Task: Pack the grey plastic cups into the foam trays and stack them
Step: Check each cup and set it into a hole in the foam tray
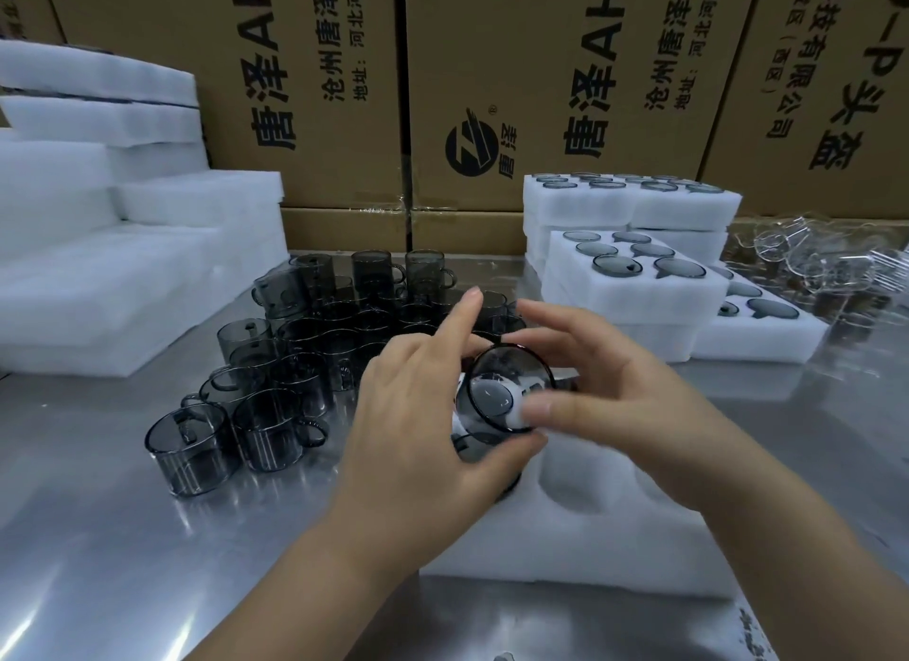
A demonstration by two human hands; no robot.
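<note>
Left hand [423, 414] and right hand [620, 399] pinch 1 grey cup [497, 397] between them, mouth tilted toward the camera; it hangs just above the left end of the foam tray [565, 552].

Glossy, translucent smoke-grey plastic in the cups [187, 456]. Matt, finely textured white foam in the tray [590, 537] and the stacked slabs [98, 267]. Brushed, reflective metal across the table [123, 562]. Dull brown cardboard in the boxes [305, 94]. Clear, shiny plastic in the pieces [811, 262] far right.
</note>
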